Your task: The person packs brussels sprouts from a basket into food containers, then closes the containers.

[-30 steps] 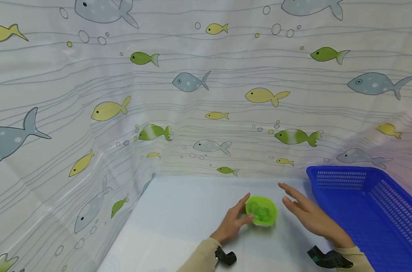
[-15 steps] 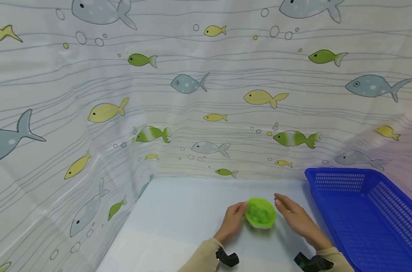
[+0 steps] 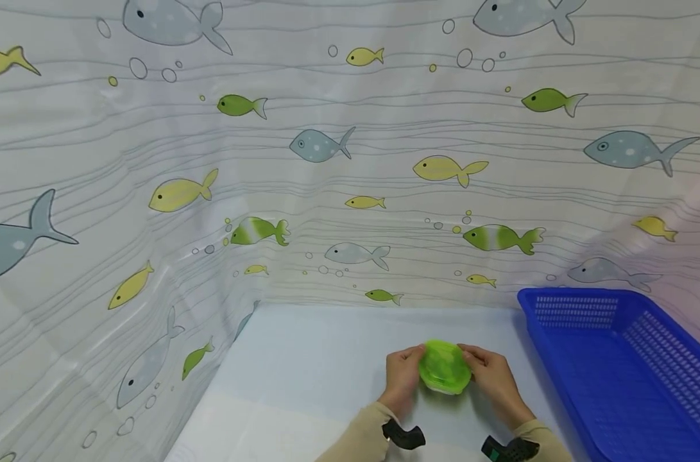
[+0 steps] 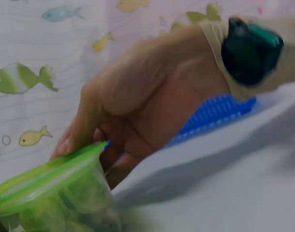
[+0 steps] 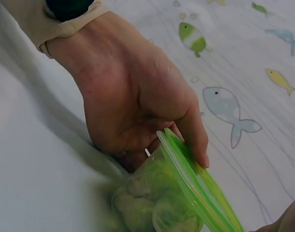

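A small clear plastic tub (image 3: 444,367) with a bright green lid (image 4: 60,170) is on the white table, rounded pale and greenish pieces showing through its wall. On its left side my left hand (image 3: 401,380) holds the lid's edge; the right wrist view shows that thumb on top of the lid and fingers against the tub below. From the right, my right hand (image 3: 495,380) pinches the opposite edge, thumb over the lid in the left wrist view. The lid sits on the tub. Parts of the fingers are hidden behind the tub.
A large blue plastic basket (image 3: 577,296) with latticed walls stands to the right, close to my right forearm. The white table (image 3: 303,359) runs back to a fish-printed curtain (image 3: 350,218), which also hangs along the left side.
My right hand has come in leftward from the basket side and taken hold of the lid's edge. My left fingers have drawn in to a grip. The tub stays nearly in place.
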